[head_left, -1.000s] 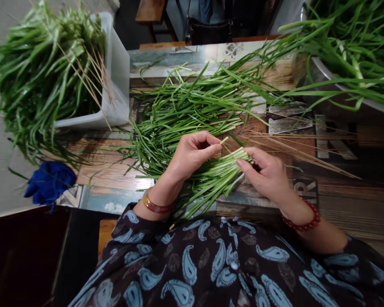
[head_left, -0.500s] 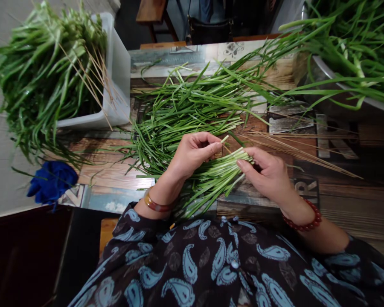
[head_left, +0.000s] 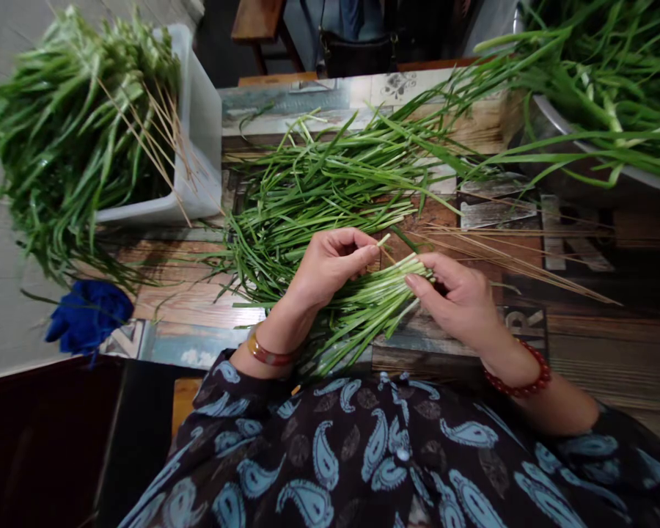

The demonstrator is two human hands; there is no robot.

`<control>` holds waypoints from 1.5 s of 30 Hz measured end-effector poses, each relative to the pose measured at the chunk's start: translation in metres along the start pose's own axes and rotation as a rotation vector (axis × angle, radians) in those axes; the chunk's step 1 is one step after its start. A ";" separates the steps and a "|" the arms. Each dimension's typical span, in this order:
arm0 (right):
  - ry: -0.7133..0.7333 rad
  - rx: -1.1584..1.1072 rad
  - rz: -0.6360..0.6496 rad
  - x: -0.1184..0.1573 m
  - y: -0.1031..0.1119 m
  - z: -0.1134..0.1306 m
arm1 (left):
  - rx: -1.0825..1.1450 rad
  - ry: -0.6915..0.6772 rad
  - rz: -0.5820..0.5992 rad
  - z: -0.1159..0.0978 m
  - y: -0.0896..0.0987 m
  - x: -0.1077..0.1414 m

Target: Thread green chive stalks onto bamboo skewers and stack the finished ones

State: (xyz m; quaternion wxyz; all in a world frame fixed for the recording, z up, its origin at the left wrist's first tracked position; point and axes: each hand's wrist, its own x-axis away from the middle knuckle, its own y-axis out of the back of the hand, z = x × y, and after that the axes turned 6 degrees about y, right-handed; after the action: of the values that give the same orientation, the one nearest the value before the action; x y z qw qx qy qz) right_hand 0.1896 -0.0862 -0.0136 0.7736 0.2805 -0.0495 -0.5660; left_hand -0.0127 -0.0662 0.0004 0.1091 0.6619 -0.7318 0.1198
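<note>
Between the thumb and forefinger of my left hand, a single garlic chive stalk is pinched, its pale cut end poking out. My right hand grips the pale ends of a row of garlic chives, whose green leaves fan down to the left under my left wrist. A short length of thin bamboo skewer shows between the two hands; the rest of it is hidden by stalks and fingers. Just beyond my hands lies a spread of loose chives on the wood-patterned table.
At the left, a white plastic tub is heaped with chives and several skewers. A metal basin overflowing with chives stands at the right. Loose bamboo skewers lie right of my hands. A blue glove or cloth rests at the left edge.
</note>
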 end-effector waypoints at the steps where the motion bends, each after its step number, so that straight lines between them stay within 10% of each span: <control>1: 0.005 -0.001 -0.001 0.000 0.000 0.000 | -0.001 0.000 -0.001 0.000 0.000 0.000; 45: -0.037 -0.011 -0.019 -0.001 -0.006 -0.001 | -0.297 -0.181 -0.107 -0.006 -0.003 0.002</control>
State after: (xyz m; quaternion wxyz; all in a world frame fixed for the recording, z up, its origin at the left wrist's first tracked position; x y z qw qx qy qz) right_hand 0.1848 -0.0864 -0.0177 0.7687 0.2662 -0.0580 -0.5787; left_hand -0.0102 -0.0665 0.0067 0.1455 0.6847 -0.7119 -0.0556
